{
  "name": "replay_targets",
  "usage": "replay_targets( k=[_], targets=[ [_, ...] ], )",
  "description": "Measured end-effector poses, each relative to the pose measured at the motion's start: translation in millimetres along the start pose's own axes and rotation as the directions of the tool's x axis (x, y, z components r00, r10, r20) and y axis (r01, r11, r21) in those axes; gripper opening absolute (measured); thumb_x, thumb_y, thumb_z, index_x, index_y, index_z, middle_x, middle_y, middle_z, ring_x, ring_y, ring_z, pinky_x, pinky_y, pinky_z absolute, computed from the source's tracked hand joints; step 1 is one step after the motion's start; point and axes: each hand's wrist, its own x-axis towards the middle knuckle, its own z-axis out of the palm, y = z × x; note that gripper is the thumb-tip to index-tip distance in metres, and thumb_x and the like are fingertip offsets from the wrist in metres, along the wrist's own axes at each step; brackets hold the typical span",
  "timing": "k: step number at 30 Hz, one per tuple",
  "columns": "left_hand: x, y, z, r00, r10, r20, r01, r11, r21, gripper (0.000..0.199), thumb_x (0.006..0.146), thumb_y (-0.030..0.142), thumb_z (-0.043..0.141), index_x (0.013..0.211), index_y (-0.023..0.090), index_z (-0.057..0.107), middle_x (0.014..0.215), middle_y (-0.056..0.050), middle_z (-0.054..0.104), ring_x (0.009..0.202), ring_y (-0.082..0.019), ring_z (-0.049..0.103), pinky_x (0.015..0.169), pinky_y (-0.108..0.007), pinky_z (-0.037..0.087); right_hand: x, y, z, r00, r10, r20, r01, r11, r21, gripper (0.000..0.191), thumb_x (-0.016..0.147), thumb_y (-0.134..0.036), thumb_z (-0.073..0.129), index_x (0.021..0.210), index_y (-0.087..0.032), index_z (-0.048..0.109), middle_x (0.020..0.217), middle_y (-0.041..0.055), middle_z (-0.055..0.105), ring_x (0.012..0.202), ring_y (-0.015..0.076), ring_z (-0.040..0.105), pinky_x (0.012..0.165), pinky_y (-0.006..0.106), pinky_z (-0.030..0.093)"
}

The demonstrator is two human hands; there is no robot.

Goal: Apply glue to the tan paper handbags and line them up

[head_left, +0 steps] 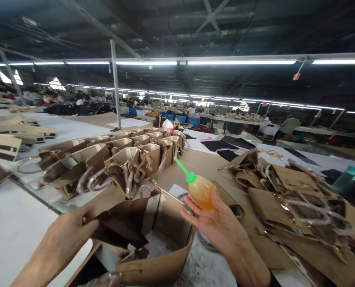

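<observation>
A brown handbag [165, 257] stands open-topped before me, with white scraps visible inside. At its left side, my left hand [68, 231] pinches the edge of the dark brown lining or flap; the fingertips are partly hidden. Over the bag's right rim, my right hand [216, 223] holds a squeeze bottle [201, 193] of amber liquid between thumb and fingers. The bottle's green nozzle points up and to the left, apart from the bag.
Rows of open brown handbags [123, 159] with wrapped handles stand beyond. Flat brown bags [293, 203] are piled at right. Black pieces [220, 144] lie farther back. A metal post [115, 83] rises at back left. Several people are in the distance.
</observation>
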Motion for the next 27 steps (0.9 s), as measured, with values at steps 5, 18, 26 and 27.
replay_targets(
  k=[5,18,26,27],
  targets=[
    [11.3,-1.1,-1.0,0.999,0.048,-0.019,-0.049,0.994,-0.098,0.04,0.073,0.026,0.043,0.111,0.018,0.051,0.106,-0.007,0.067,0.087,-0.022,0.065,0.076,-0.031,0.048,0.0,13.1,8.5,1.0,0.03,-0.001,-0.03,1.0,0.001,0.044,0.068,-0.043,0.083,0.099,-0.015,0.07,0.102,0.014,0.069,0.121,0.0336,0.045,0.099,0.061,0.036],
    [29.0,117.5,47.4,0.942,0.214,0.257,-0.12,0.933,-0.338,0.086,0.06,0.018,0.065,0.138,0.004,0.031,0.144,-0.021,0.036,0.129,-0.028,0.043,0.105,-0.03,0.037,-4.9,16.9,6.8,1.0,0.019,-0.003,-0.019,1.0,-0.002,0.043,0.068,-0.048,0.081,0.094,-0.014,0.073,0.097,0.0127,0.072,0.116,0.0311,0.05,0.103,0.059,0.034],
    [64.9,102.4,63.3,0.921,0.278,0.274,-0.206,0.943,-0.263,0.056,0.059,0.046,0.072,0.103,0.015,0.055,0.103,-0.012,0.065,0.096,-0.029,0.061,0.082,-0.035,0.047,-3.7,14.2,-1.7,0.999,0.039,0.028,-0.037,0.996,-0.076,0.042,0.071,-0.051,0.077,0.097,-0.018,0.073,0.106,0.0114,0.071,0.123,0.032,0.047,0.104,0.056,0.036],
    [65.5,104.3,67.0,0.932,0.255,0.258,-0.19,0.949,-0.252,0.054,0.06,0.047,0.071,0.101,0.015,0.056,0.1,-0.011,0.065,0.093,-0.029,0.062,0.08,-0.035,0.047,-2.9,14.1,-2.6,0.999,0.041,0.03,-0.039,0.996,-0.078,0.043,0.071,-0.052,0.077,0.097,-0.018,0.073,0.107,0.0116,0.07,0.124,0.0322,0.046,0.104,0.056,0.036]
  ],
)
